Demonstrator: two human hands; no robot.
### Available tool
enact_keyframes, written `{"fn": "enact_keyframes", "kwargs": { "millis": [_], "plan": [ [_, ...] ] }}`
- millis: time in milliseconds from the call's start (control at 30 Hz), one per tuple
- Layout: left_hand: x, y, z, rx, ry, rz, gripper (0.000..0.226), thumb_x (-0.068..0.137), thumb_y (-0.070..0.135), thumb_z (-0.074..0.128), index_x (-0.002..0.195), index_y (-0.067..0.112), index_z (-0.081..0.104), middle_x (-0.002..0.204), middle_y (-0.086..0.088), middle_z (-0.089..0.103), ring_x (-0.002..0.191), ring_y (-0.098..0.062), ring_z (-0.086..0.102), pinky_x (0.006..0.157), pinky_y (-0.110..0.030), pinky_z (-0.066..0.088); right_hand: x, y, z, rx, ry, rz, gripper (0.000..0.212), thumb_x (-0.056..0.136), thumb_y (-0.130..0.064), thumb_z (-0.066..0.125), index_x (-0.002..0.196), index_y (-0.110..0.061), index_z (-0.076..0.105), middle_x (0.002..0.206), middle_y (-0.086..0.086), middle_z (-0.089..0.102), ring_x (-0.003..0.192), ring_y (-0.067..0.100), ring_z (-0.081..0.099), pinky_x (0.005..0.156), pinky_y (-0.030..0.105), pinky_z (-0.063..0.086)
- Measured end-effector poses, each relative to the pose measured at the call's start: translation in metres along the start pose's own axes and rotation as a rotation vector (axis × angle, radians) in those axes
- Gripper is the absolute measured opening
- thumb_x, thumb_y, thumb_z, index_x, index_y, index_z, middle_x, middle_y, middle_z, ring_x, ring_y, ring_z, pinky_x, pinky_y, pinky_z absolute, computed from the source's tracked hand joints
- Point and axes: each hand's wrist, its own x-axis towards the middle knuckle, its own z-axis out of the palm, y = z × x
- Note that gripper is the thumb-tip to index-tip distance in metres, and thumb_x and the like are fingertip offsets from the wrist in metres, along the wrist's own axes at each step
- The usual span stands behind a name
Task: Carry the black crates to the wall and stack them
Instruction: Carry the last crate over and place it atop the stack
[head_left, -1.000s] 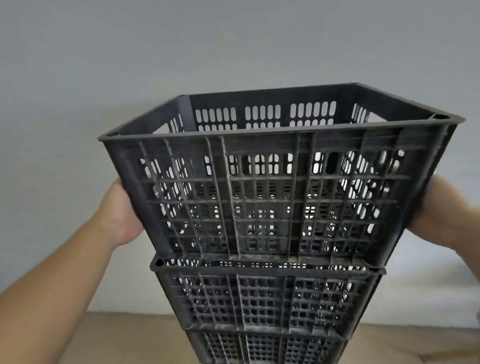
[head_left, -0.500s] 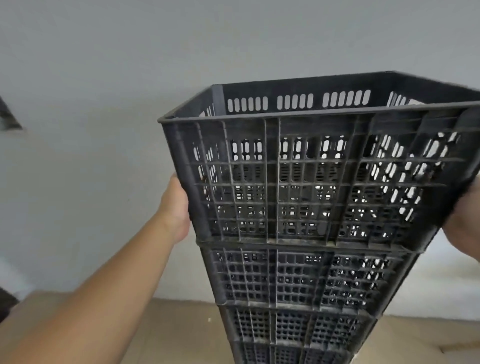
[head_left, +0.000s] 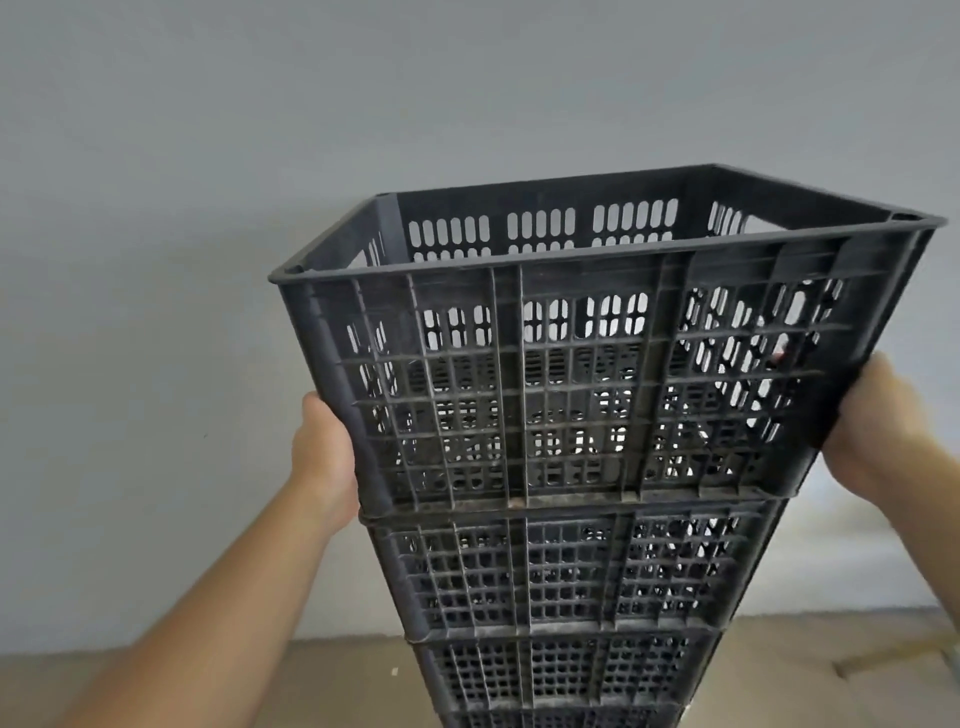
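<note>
Between both hands' grip, top crate (atop stack)

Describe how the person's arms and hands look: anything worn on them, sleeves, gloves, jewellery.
Both arms are bare as far as the frame shows: no sleeve reaches the forearms. The left hand wears no glove, and no watch or band shows at its wrist. The right hand is also ungloved, with no ring or strap visible. Most fingers are hidden behind the top crate, so rings there cannot be ruled out.

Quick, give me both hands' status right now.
Left hand: closed on the top crate, left side.
Right hand: closed on the same crate, right side.
</note>
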Motion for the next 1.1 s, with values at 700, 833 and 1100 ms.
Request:
{"fn": "enact_keyframes", "kwargs": {
  "millis": [700, 833, 1100],
  "plan": [
    [0.015, -0.018, 0.004, 0.104, 0.095, 0.078, 0.039, 0.107, 0.033, 0.022, 0.083, 0.022, 0.052, 0.086, -0.002, 0.057, 0.076, -0.017, 0.054, 0.074, -0.031, 0.045, -0.011, 0.005, 0.003, -0.067, 0.064, 0.036, 0.03, 0.094, -0.032, 0.032, 0.08, -0.022, 0.055, 0.082, 0.006, 0.052, 0.081, 0.024, 0.05, 0.079, 0.041, 0.045],
    [0.015, -0.019, 0.002, 0.113, 0.095, 0.046, 0.039, 0.104, 0.037, 0.023, 0.084, 0.021, 0.052, 0.089, -0.003, 0.057, 0.082, -0.021, 0.054, 0.075, -0.031, 0.042, -0.017, 0.0, 0.004, -0.11, 0.06, 0.024, 0.031, 0.095, -0.031, 0.031, 0.079, -0.021, 0.055, 0.081, 0.006, 0.053, 0.074, 0.024, 0.05, 0.078, 0.041, 0.044],
    [0.011, -0.015, -0.004, 0.168, 0.04, 0.026, 0.04, 0.106, 0.035, 0.023, 0.083, 0.018, 0.05, 0.084, -0.005, 0.054, 0.07, -0.019, 0.05, 0.061, -0.028, 0.036, -0.032, -0.007, -0.002, -0.132, 0.071, 0.011, 0.033, 0.095, -0.042, 0.037, 0.083, -0.018, 0.057, 0.085, 0.006, 0.053, 0.08, 0.024, 0.051, 0.085, 0.042, 0.044]
  ]
}}
